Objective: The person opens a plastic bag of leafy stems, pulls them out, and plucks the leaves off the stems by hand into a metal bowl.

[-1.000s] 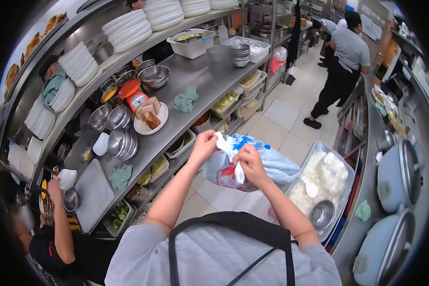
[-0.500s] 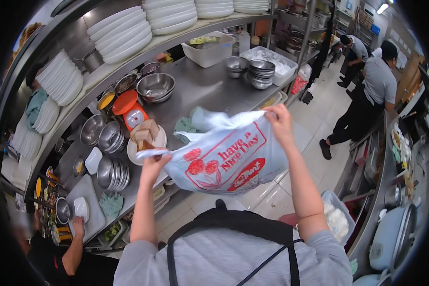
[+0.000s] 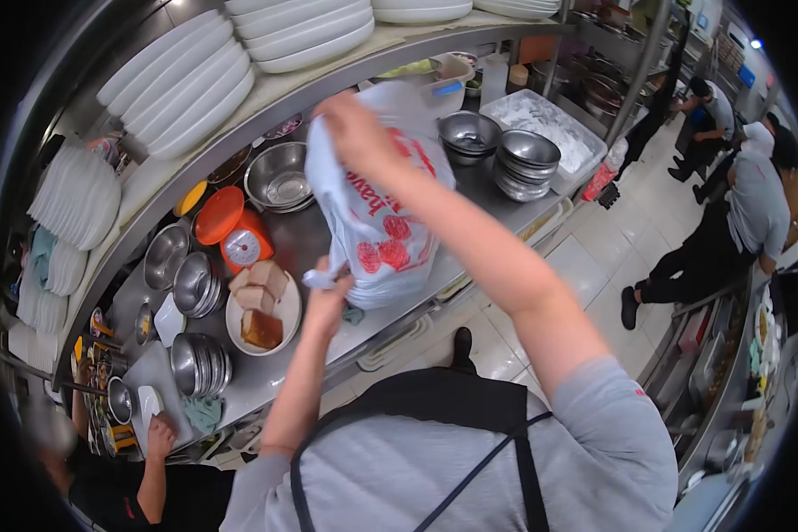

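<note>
A white plastic bag (image 3: pixel 386 208) with red print and red flowers hangs in front of me over the steel counter's front edge. My left hand (image 3: pixel 331 297) is closed round a bunched corner of the bag, low on its left side. Higher up, my right hand (image 3: pixel 355 129), smeared a little by motion, grips the other end of the bag. What the bag holds, if anything, is hidden. To the left of my left hand stands a white plate (image 3: pixel 279 330) with pale slabs and one browned block of food on it.
An orange dial scale (image 3: pixel 242 241) and steel bowls (image 3: pixel 279 175) sit behind the plate. Stacked bowls (image 3: pixel 528 160) and a tray of white powder (image 3: pixel 550 129) are at the right. Plates (image 3: pixel 182 80) fill the shelf above. A co-worker's hand (image 3: pixel 160 434) is at lower left; other people stand right.
The bag has swung from the aisle side to over the counter, turning more upright. My right hand has moved up and left across it. My view has shifted too.
</note>
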A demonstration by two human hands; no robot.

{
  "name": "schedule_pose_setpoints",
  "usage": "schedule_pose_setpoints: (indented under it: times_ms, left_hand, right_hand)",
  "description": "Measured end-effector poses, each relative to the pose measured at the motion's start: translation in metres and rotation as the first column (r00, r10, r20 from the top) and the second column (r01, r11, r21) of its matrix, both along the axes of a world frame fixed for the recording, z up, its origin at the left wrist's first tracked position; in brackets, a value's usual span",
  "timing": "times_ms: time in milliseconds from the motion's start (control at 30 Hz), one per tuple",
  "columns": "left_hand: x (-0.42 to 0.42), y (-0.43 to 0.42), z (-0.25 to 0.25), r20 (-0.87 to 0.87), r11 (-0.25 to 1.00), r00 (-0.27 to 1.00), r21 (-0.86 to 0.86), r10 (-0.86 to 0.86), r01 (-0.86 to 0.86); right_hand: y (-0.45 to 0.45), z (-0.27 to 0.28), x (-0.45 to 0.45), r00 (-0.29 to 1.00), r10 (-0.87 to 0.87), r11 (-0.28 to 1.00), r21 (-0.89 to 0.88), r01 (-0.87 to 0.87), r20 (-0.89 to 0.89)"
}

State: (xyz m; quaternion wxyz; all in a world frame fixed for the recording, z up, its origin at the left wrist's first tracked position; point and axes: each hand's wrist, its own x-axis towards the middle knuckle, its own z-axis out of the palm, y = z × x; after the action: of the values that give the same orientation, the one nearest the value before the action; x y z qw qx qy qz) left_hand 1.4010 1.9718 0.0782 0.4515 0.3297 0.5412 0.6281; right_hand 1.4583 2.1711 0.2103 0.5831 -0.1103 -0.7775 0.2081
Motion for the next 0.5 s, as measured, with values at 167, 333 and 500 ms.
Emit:
schedule_pose_setpoints:
  times_ms: [167,333,500]
  left_hand:
    - [0.038,0.106,-0.107,-0.156,0.974,0.963,-0.087,-0.219,0.207]
    - [0.068,0.135,-0.085,-0.205,0.758,0.775,-0.460,-0.598,0.463]
    - [0.070,0.139,-0.022,-0.562,0.866,0.667,-0.405,-0.489,0.293]
  right_hand:
    - [0.028,-0.061,-0.008,0.930,0.232,0.971,-0.124,-0.204,0.285]
    - [0.068,-0.141,0.093,0.791,0.087,0.996,-0.039,-0.080,0.606]
    - [0.100,-0.204,0.137,0.653,-0.033,0.998,0.064,-0.023,0.757]
